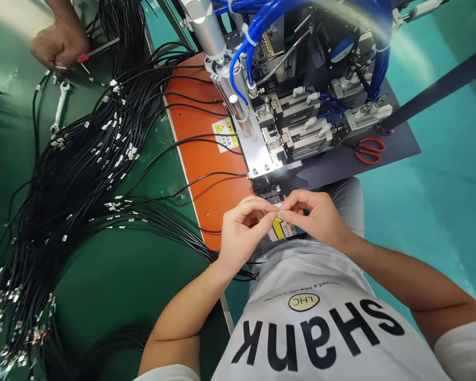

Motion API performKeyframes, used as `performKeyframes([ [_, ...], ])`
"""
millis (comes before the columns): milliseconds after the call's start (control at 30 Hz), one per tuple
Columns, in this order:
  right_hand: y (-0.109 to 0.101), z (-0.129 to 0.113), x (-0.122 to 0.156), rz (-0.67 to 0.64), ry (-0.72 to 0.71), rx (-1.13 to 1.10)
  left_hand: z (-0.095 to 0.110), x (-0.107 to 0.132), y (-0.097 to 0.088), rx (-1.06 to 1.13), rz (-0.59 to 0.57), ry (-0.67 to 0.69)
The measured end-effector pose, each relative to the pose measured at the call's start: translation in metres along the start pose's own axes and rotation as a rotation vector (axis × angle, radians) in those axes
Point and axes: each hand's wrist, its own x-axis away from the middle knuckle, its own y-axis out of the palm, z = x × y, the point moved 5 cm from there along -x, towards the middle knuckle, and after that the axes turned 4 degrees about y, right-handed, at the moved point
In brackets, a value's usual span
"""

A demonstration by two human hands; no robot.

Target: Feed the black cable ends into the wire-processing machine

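Close to the front edge of the machine (267, 159), my left hand (244, 230) and my right hand (315, 216) meet fingertip to fingertip. Both are closed in a pinch on the thin, light-coloured wire end (278, 211) between them. A black cable (206, 230) runs across the orange plate (200, 180) towards my left hand; its end is hidden by the fingers. Just below the fingertips shows a yellow and white label (280, 228). Several more black cables run over the plate into the machine's metal front.
A large bundle of black cables (75, 164) with silvery ends covers the green table (115, 296). Another person's hand (61, 45) holds a red-handled tool near a wrench (61, 106). Red-handled scissors (368, 151) lie right of the machine. Blue air hoses (269, 24) arch overhead.
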Motion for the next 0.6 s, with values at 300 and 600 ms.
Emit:
performKeyframes([
  [300,0.006,0.003,-0.003,-0.015,0.004,-0.049,-0.01,0.0,0.002,0.121,0.069,-0.095],
  [600,0.007,0.005,-0.004,0.0,-0.016,-0.021,-0.016,0.0,0.001,0.218,0.089,-0.129],
])
